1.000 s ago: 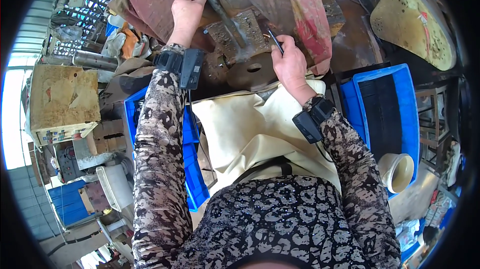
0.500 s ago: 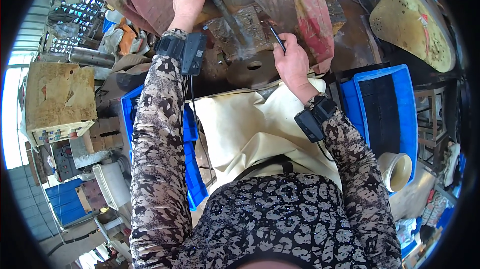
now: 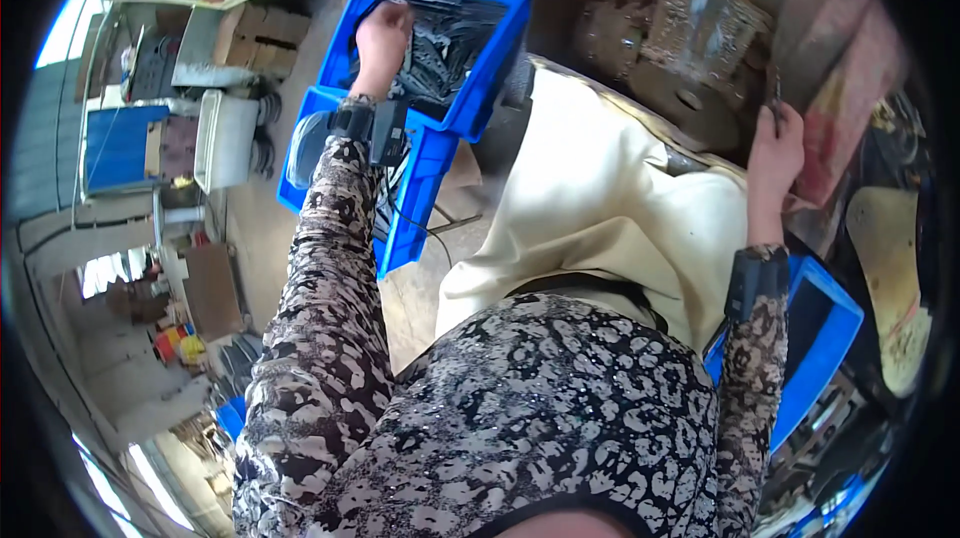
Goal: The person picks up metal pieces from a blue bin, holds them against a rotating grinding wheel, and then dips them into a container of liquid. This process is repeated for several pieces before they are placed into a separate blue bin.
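Note:
My left hand [image 3: 383,46] is over a blue bin [image 3: 343,33] at the upper left, its fingers curled together among dark, thin metal strips [image 3: 440,53]. What those fingers hold, if anything, is hidden. At the right, my right hand [image 3: 776,150] is closed on a slim dark rod [image 3: 777,90] that points away from me. Just left of this hand lies a wet metal fixture with a round disc [image 3: 690,103] that has a hole in it. A metal bar [image 3: 712,13] stands on the wet block [image 3: 690,28] beyond the disc.
A second blue bin [image 3: 425,183] adjoins the first on its near side. Another blue bin [image 3: 815,338] stands beside my right forearm. A cream apron [image 3: 590,178] spreads over my lap toward the machine, and a stained red cloth [image 3: 840,68] hangs at the right.
My left hand has let go of the metal bar and moved down left into the blue bin. My right hand still has the rod beside the machine. The view has swung left.

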Motion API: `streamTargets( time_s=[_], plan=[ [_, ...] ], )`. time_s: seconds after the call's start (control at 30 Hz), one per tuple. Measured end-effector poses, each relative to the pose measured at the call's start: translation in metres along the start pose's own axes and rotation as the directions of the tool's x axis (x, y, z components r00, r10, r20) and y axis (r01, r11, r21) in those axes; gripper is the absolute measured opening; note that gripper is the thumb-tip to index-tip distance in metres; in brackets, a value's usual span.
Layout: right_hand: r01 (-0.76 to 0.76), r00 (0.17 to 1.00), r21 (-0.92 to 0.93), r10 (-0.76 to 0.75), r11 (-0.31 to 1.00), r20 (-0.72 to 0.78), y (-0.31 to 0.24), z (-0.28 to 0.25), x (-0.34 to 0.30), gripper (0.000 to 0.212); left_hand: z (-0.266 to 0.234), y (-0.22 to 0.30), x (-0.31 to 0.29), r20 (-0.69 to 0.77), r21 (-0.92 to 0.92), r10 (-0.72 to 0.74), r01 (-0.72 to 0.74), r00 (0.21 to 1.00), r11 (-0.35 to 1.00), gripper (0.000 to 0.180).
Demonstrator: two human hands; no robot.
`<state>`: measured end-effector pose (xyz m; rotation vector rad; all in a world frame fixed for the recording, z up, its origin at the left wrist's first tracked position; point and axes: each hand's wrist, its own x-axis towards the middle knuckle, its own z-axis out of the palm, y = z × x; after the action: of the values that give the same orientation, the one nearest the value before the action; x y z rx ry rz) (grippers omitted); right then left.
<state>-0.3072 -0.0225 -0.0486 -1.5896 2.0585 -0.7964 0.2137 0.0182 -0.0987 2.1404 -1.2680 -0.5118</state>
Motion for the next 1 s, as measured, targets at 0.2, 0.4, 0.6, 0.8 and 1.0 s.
streamTargets(
  time_s=[0.2,0.4,0.6,0.8,1.0],
  plan=[
    [-0.023,1.0,-0.115,0.024,0.993,0.004,0.024,0.001,0.012,0.03,0.067,-0.094,-0.022,0.246,0.283,-0.058,-0.014,0.967,0.959,0.014],
    [0.018,1.0,-0.041,-0.018,0.999,-0.001,0.002,0.003,0.01,0.03,0.072,-0.087,0.0,0.27,0.564,0.011,-0.167,0.963,0.808,0.017],
    [0.016,1.0,-0.026,-0.015,1.0,0.004,-0.005,0.003,0.008,0.029,0.047,-0.073,0.022,0.493,0.667,0.297,-0.575,0.817,0.474,0.021],
    [0.013,0.999,-0.141,-0.02,0.99,-0.045,-0.014,-0.003,0.008,0.027,0.022,-0.066,0.025,0.651,0.608,0.309,-0.72,0.693,0.335,0.02],
    [0.0,0.999,-0.163,-0.006,0.987,-0.035,0.012,-0.002,0.01,0.027,-0.004,-0.066,-0.001,0.44,0.458,0.272,-0.474,0.856,0.752,0.01]
  ],
)
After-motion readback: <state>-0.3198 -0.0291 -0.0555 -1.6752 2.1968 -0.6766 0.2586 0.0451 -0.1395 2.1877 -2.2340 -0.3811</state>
